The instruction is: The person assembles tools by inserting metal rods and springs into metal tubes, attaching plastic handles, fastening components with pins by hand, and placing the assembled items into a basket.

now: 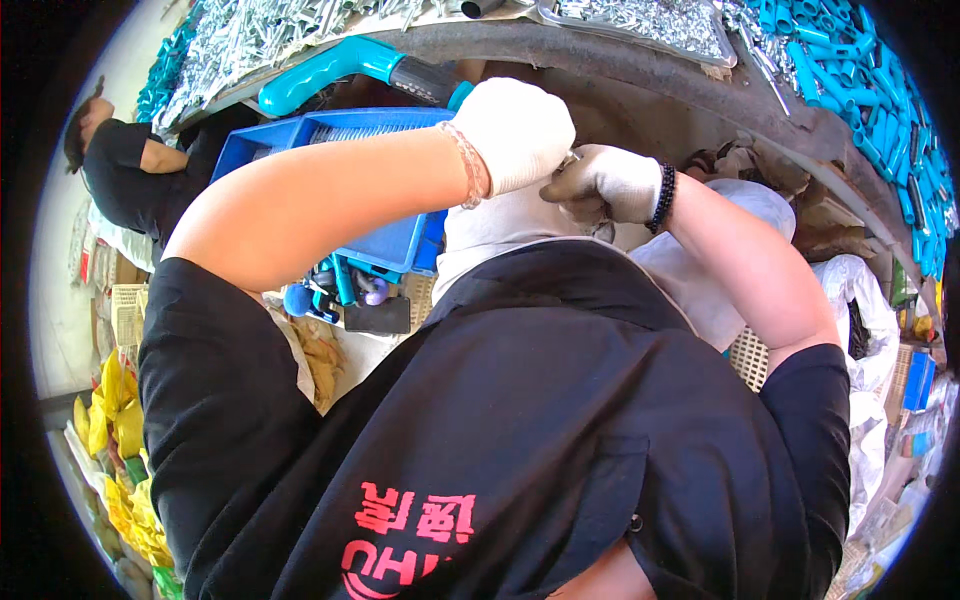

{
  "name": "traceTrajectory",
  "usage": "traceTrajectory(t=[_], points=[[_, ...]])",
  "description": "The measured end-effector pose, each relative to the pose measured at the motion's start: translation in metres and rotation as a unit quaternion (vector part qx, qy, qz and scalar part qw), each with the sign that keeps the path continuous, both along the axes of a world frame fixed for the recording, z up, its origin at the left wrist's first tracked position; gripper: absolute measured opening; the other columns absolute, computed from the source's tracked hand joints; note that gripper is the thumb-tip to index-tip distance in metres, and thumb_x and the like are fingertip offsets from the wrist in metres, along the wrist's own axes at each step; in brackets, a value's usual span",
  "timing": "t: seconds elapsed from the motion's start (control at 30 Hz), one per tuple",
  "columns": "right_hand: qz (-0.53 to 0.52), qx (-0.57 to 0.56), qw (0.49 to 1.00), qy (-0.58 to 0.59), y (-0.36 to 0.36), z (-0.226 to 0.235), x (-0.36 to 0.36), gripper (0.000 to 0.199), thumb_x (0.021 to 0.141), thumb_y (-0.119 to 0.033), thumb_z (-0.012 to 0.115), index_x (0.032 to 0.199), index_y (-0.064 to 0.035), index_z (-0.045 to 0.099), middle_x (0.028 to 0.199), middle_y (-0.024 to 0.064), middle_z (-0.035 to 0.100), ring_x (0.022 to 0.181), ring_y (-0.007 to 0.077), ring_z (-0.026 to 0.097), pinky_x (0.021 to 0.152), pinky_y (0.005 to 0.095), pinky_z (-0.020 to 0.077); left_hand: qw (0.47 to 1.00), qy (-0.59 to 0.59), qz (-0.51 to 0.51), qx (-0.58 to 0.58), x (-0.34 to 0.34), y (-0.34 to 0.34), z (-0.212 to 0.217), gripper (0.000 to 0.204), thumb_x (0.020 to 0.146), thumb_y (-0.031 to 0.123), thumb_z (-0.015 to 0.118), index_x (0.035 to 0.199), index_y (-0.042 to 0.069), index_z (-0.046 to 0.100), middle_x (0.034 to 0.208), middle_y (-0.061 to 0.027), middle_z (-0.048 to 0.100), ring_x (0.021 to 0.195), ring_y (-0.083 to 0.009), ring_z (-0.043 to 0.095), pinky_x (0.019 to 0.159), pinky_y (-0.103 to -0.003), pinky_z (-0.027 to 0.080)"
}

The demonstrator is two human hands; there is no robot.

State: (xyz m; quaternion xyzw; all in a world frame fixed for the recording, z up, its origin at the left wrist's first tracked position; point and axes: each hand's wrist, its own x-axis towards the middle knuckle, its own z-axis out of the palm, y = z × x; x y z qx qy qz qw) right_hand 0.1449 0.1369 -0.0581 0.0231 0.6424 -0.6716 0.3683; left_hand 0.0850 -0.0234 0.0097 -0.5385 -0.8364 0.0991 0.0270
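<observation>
My left hand, in a white glove, is closed in a fist above my lap; what it holds is hidden by the fingers. Just behind it, a bent teal tool with a black section reaches up to the glove, and I cannot tell whether the hand grips it. Pressed close to the left fist is my right hand, also gloved in white with darkened fingertips. Its fingers are pinched around a small shiny metal piece, mostly covered. Beneath the left forearm sits a blue tray.
Ahead, a curved workbench edge carries a heap of metal pins and many teal tubes on the right. Teal and black parts lie below the tray. Another person sits at far left. White sacks stand at right.
</observation>
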Motion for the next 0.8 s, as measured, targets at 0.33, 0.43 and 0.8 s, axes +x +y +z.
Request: traceTrajectory(t=[0.33, 0.43, 0.8], points=[[-0.037, 0.134, 0.931, 0.338, 0.032, 0.064, 0.020, 0.028, 0.084, -0.020, 0.070, 0.103, -0.0006, 0.069, 0.087, -0.0020, 0.065, 0.082, 0.0077, 0.056, 0.079, 0.0271, 0.0475, 0.921, -0.374, 0.106, -0.030, -0.010, 0.008, 0.050, 0.018, 0.072, 0.017, 0.060, 0.066, 0.001, 0.061, 0.056, -0.0110, 0.058, 0.051, -0.0203, 0.058, 0.052, -0.038, 0.045], [-0.063, 0.091, 0.928, 0.355, 0.033, 0.066, 0.023, 0.027, 0.085, -0.019, 0.070, 0.105, -0.0015, 0.070, 0.090, -0.0008, 0.067, 0.084, 0.0082, 0.058, 0.081, 0.0264, 0.0480, 0.886, -0.442, 0.139, -0.023, -0.001, 0.012, 0.071, 0.020, 0.071, 0.019, 0.061, 0.062, 0.002, 0.056, 0.055, -0.0062, 0.054, 0.047, -0.0132, 0.050, 0.046, -0.032, 0.041], [-0.169, 0.144, 0.835, 0.503, 0.014, 0.046, 0.019, 0.058, 0.080, -0.022, 0.078, 0.128, -0.0033, 0.051, 0.111, 0.0128, 0.063, 0.102, 0.0247, 0.065, 0.090, 0.0372, 0.0520, 0.658, -0.592, 0.033, 0.465, -0.007, 0.001, 0.106, 0.034, 0.097, 0.022, 0.056, 0.069, 0.003, 0.057, 0.062, -0.0093, 0.055, 0.065, -0.0205, 0.056, 0.067, -0.035, 0.046]])
